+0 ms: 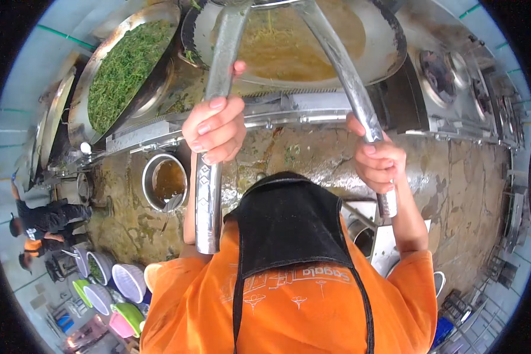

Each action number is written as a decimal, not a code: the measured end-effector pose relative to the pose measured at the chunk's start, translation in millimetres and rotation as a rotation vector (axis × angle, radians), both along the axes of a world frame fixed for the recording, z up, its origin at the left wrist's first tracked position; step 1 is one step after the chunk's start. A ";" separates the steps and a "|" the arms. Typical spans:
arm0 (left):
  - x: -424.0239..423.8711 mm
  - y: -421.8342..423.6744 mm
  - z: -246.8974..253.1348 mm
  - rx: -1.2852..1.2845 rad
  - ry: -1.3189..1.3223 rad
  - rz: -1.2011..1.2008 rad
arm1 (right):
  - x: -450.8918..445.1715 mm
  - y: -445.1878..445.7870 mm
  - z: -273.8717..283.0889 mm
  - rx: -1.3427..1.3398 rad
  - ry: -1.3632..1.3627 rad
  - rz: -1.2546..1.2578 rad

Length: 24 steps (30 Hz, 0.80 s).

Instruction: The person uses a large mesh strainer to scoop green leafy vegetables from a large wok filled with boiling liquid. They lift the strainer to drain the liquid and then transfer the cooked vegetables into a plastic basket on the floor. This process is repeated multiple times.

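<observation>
My left hand point(214, 128) is closed around a thick metal handle point(209, 208), whose lower end reaches down past my forearm. A second metal handle point(336, 57) is gripped near its lower end by my right hand point(380, 161). The handles spread apart towards me; their far ends come close to a metal rim at the top edge, where the joining part is cut off. Beyond my hands, a large wok point(380, 44) holds yellowish-brown liquid point(292, 57). Left of it, a tilted wok point(77, 110) contains chopped green leaves point(128, 75).
A metal cooking counter point(309, 106) runs across in front. A round metal pot point(147, 177) of brown liquid stands at its left. Two people point(48, 225) are at far left, near plastic baskets and basins point(128, 281). A metal stand point(382, 252) is at my right. The stone floor looks wet.
</observation>
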State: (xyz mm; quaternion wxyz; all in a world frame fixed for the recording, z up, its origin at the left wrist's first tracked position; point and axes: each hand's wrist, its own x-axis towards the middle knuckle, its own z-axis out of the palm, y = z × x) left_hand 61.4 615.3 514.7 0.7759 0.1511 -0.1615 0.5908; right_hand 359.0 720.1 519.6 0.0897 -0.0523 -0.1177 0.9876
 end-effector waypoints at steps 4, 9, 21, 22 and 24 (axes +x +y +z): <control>-6.1 -9.6 4.2 0.013 0.056 0.035 | -6.3 5.3 3.8 0.027 0.010 0.094; 6.7 -9.1 -1.5 -0.124 0.355 0.151 | 23.4 13.4 -25.1 -0.147 0.124 0.068; 57.4 -78.9 0.3 0.041 0.271 0.543 | 1.6 29.5 5.4 0.159 0.180 0.466; 56.0 -88.6 1.5 0.060 0.290 0.579 | -5.2 36.7 6.3 0.232 0.165 0.545; 60.9 -113.2 2.4 0.064 0.307 0.626 | -9.6 33.2 5.0 0.244 0.180 0.597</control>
